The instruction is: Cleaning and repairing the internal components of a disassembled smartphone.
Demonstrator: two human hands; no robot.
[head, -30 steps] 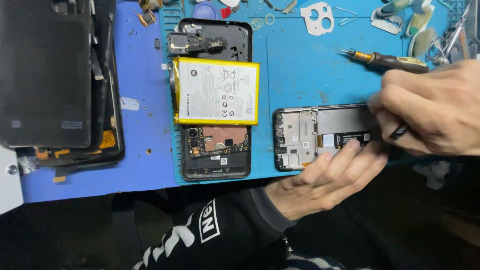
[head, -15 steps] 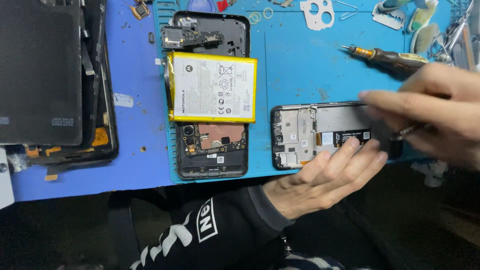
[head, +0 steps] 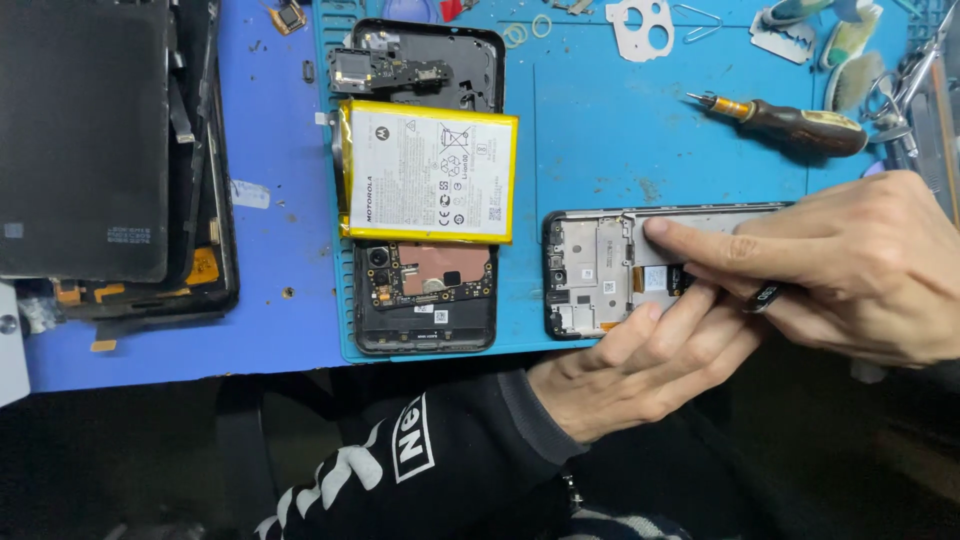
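An opened phone frame (head: 590, 270) with a silver inner plate lies on the teal mat (head: 620, 140) near the front edge. My left hand (head: 640, 370) comes up from below, and its fingertips grip the frame's lower edge. From the right, my right hand (head: 860, 270) presses its index fingertip on the frame's inner plate. It also pinches a small dark tool (head: 765, 296) between thumb and fingers. The right part of the frame is hidden under this hand.
A second opened phone (head: 425, 310) with a yellow-edged white battery (head: 425, 170) lies to the left. A brown-handled screwdriver (head: 790, 120) rests behind the hands. A black panel (head: 80, 140) covers the far left. Small parts, picks and tweezers (head: 915, 70) line the back edge.
My right hand has stretched its index finger leftward onto the frame's inner plate. My left hand stays at the frame's lower edge.
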